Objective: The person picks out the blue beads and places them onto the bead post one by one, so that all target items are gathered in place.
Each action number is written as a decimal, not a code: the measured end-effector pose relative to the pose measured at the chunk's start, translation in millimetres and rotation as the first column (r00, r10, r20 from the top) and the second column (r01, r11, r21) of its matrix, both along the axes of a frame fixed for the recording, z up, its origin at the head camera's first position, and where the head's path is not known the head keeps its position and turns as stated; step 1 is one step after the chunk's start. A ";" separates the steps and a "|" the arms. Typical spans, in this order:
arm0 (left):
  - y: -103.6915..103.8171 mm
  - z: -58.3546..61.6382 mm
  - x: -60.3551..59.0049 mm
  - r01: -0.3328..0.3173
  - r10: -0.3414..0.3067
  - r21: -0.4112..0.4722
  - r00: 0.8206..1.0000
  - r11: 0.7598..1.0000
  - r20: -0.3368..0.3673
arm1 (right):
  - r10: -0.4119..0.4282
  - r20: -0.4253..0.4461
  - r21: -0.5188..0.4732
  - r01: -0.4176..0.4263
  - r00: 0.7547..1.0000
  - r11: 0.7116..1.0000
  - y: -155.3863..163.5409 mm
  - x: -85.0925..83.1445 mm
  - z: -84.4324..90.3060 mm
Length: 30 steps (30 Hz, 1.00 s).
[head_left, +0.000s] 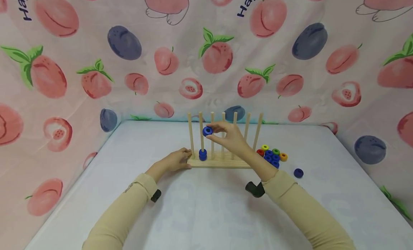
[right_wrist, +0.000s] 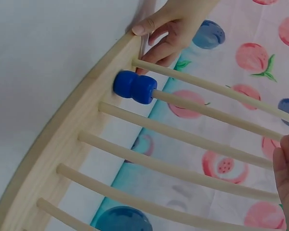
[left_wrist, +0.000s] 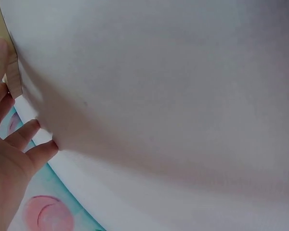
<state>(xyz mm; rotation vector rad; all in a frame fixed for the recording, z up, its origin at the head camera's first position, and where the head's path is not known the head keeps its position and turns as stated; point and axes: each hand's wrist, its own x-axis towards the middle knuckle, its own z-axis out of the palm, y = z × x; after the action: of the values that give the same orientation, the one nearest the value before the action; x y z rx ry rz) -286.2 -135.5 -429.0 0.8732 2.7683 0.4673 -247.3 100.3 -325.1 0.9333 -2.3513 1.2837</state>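
A wooden rack [head_left: 219, 163] with several upright pegs stands on the white table. My right hand [head_left: 215, 129] pinches a blue ring [head_left: 207, 131] about halfway up the second peg from the left. Two blue rings [head_left: 202, 155] sit stacked at the foot of that peg; the right wrist view shows these stacked rings [right_wrist: 134, 87] against the rack's base [right_wrist: 62, 144]. My left hand [head_left: 184, 158] holds the left end of the base, fingers bent round it [right_wrist: 166, 30]. In the left wrist view, the left hand [left_wrist: 12, 144] touches the base's wooden edge [left_wrist: 4, 33].
Loose rings in yellow, green, red, orange and blue [head_left: 271, 155] lie in a cluster right of the rack. One blue ring [head_left: 298, 173] lies apart, nearer the right edge. Fruit-print cloth [head_left: 206, 63] walls in the table at the back and sides.
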 end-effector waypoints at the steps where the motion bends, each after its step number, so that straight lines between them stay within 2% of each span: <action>1: 0.1 0.2 0.5 0.002 -0.002 0.007 1.000 1.000 0.000 | -0.006 -0.006 0.005 0.006 1.000 1.000 -0.3 -0.6 1.5; 11: -0.8 -1.3 -0.5 -0.002 0.002 0.022 1.000 1.000 -0.004 | -0.015 -0.091 0.037 0.019 0.996 0.999 -5.8 -6.7 23.2; 21: -2.0 0.6 0.3 -0.025 0.025 0.035 1.000 0.999 0.011 | -0.032 -0.145 0.033 0.037 0.989 0.999 -8.0 -12.0 31.4; 30: -1.2 0.7 0.2 -0.032 0.032 -0.002 0.999 0.999 0.016 | -0.083 -0.133 0.061 0.092 0.988 0.994 -8.4 -17.3 38.5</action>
<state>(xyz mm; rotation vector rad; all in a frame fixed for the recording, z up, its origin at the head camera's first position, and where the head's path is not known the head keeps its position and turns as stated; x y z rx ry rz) -286.0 -136.7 -428.3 0.8219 2.7717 0.4752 -264.5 91.9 -286.6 0.8941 -2.3196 1.0829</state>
